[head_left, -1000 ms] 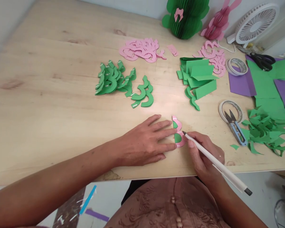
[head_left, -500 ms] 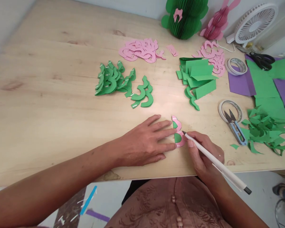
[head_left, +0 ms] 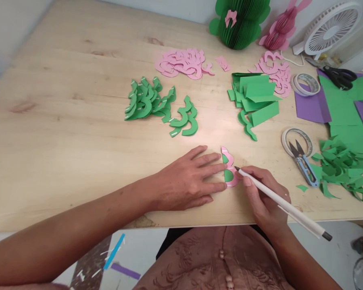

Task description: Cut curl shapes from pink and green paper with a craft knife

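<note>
My left hand point(head_left: 190, 180) lies flat with its fingers spread, fingertips on the left edge of a pink paper cutout point(head_left: 233, 180) with scalloped curves. Green paper point(head_left: 228, 175) shows through the cutout's two openings, beneath it. In my right hand point(head_left: 268, 197) is a white pen point(head_left: 286, 204) with a dark tip, gripped near the point. The tip rests at the cutout's right edge, by the notch between its curves; whether it touches the paper I cannot tell.
Beyond my hands lie green scalloped cutouts point(head_left: 145, 100), pink cutouts point(head_left: 181, 63) and folded green strips point(head_left: 258, 94). To the right are tape point(head_left: 286, 141), thread snips point(head_left: 305, 169), green scraps point(head_left: 340, 169) and black-handled scissors point(head_left: 340, 76). A fan point(head_left: 334, 30) and a green honeycomb paper figure point(head_left: 240, 24) stand at the back.
The view has shifted slightly, so most things sit a little further right. My left hand stays on the cutout, and the pen tip remains near the same notch.
</note>
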`<state>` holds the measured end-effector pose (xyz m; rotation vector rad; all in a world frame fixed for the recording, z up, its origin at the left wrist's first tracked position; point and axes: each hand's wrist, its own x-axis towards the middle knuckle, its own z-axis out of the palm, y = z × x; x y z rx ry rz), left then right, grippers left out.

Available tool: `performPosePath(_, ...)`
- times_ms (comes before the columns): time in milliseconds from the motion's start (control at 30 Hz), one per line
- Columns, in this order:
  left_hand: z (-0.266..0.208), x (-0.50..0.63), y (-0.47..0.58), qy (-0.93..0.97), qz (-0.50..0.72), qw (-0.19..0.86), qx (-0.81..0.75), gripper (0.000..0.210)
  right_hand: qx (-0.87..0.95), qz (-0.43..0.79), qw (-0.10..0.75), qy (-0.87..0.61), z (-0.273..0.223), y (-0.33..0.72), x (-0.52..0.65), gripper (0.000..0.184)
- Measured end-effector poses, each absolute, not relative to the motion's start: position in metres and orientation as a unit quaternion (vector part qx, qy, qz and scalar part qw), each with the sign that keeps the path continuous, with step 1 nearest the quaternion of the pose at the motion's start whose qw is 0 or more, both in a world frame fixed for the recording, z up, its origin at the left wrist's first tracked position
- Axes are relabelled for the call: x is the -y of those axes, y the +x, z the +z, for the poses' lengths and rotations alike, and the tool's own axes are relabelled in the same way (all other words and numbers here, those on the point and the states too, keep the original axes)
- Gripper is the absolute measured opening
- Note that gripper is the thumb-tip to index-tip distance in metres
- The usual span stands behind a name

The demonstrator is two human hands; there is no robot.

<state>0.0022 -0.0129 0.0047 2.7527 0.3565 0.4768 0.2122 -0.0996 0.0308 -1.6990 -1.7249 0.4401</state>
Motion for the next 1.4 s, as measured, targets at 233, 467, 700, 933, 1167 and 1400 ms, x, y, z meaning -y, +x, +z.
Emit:
performPosePath(233,0.004,0.012,0.002,0.968,0.156,0.161,-0.116,0.032,0.622,0.223,0.341,-0.668,0.031,0.213,0.101,0.008)
performPosePath(467,0.004,0.012,0.002,0.967,0.157,0.163,-0.120,0.035,0.625,0.192,0.344,-0.674,0.027,0.212,0.099,0.006)
performPosePath(700,0.003,0.012,0.001,0.967,0.157,0.159,-0.119,0.039,0.643,0.198,0.334,-0.660,0.026,0.208,0.093,0.006)
performPosePath(933,0.001,0.009,0.001,0.969,0.160,0.160,-0.104,0.038,0.650,0.182,0.340,-0.654,0.023,0.206,0.093,0.005)
performPosePath(1167,0.001,0.010,0.001,0.967,0.159,0.164,-0.110,0.035,0.659,0.180,0.331,-0.650,0.022,0.205,0.094,0.006)
performPosePath(1400,0.001,0.009,0.001,0.967,0.161,0.165,-0.106,0.038,0.666,0.172,0.328,-0.648,0.021,0.205,0.093,0.007)
